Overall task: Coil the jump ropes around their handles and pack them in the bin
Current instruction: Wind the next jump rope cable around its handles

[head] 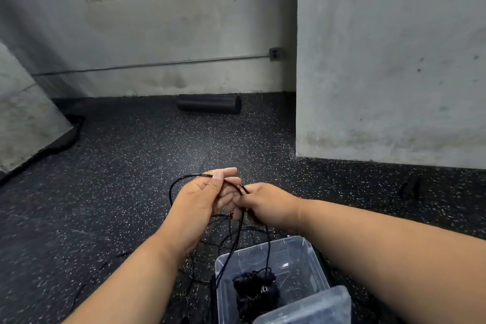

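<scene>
I judge this to be the coiling step, mid-wrap. My left hand [203, 198] and right hand [265, 201] meet just below the centre of the frame, both closed on a thin black rope [175, 183]. The left pinches it between thumb and fingers; the right grips it close beside, with what may be a handle buried in the fist, though I cannot tell for sure.

From the left hand the rope arcs out to the left in a loop, then drops. More strands hang from between the hands down toward the lower middle of the frame, some trailing over the speckled floor [118, 166], and one or two fall into the clear bin [313, 252] at the bottom centre. A dark wound bundle [256, 289] already lies in that bin.

The short held stretch runs from upper left to lower right across my fingers; the slack has no single axis.

Next I would need to draw slack up from the tangle and lay it round the handles without snagging the loose loops below.
</scene>
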Demonstrator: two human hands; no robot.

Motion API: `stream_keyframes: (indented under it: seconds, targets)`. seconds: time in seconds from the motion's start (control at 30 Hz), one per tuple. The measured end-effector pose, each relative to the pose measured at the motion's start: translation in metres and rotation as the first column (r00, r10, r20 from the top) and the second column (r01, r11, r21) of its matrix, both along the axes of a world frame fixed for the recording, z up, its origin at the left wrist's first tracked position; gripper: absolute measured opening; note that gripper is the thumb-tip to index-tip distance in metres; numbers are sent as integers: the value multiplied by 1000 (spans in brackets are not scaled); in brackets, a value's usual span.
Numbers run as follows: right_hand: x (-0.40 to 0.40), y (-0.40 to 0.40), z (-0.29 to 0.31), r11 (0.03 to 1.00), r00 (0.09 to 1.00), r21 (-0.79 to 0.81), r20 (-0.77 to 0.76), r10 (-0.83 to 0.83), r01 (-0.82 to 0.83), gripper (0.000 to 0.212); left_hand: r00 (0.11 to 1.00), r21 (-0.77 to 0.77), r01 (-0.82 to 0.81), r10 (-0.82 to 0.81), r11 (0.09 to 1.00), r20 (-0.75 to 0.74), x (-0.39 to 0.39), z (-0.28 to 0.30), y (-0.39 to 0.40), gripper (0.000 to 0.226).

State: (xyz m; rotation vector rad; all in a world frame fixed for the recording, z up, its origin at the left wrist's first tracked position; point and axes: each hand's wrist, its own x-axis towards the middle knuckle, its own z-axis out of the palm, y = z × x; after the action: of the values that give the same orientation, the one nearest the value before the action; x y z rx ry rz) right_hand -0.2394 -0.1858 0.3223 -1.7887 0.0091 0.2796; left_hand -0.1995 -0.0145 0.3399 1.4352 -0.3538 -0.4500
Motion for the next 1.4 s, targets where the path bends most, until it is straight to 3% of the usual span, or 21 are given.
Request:
stream_keyframes:
  seconds: [0.1,0.2,0.27,0.33,0.4,0.5,0.67,0.8,0.87,0.93,0.97,1.03,1.1,1.17,1.23,1.3,1.4]
  targets:
    - [2,2,2,997,995,-53,89,-44,48,37,997,199,-26,12,980,74,5,-7,7,22]
    - [6,0,5,980,985,147,90,-146,132,41,996,440,53,-82,897,46,8,-18,13,43]
    - [8,-4,10,977,986,186,110,-127,105,41,983,603,126,-181,787,31,6,-30,14,43]
    - [9,-6,15,983,984,167,147,-96,71,42,953,735,143,-293,663,80,4,-43,15,29]
    - [10,-9,18,986,980,145,169,-106,82,42,930,795,121,-347,595,118,2,-51,16,16]
    - [10,-11,18,988,965,68,214,-150,138,44,925,817,25,-324,575,200,3,-48,17,25]
    - [9,-18,11,988,975,60,161,-152,144,25,939,624,-99,-135,775,316,6,-24,20,21]
    - [0,-8,-3,992,1000,125,22,6,-9,33,979,294,-15,-46,956,199,1,-7,11,30]
    - [-4,-4,-5,993,996,89,28,79,-81,31,993,129,-13,-3,992,122,-1,-1,8,31]
    - [-5,-4,-7,984,986,-116,85,143,-133,16,999,-42,-37,37,998,4,2,2,7,29]
    - [-6,-4,-10,972,981,-184,103,167,-146,21,997,-113,-52,46,992,-55,2,1,7,29]
    - [-5,-3,-9,975,981,-186,127,148,-123,31,992,-208,-62,38,976,-116,6,2,7,29]
    - [-2,-3,-5,988,981,-148,175,77,-51,30,992,-208,-59,35,976,-119,9,2,9,29]
    - [3,-6,1,992,978,-126,208,-4,31,30,998,-45,-26,23,999,-57,11,-3,14,35]
    - [6,-9,7,991,967,-99,246,-62,89,34,999,293,14,-25,956,34,10,-13,19,35]
    - [7,-10,15,992,953,-19,282,-115,126,36,990,560,96,-137,823,32,5,-27,20,25]
    - [10,-11,24,978,946,134,265,-189,159,36,941,804,120,-325,583,95,0,-48,17,16]
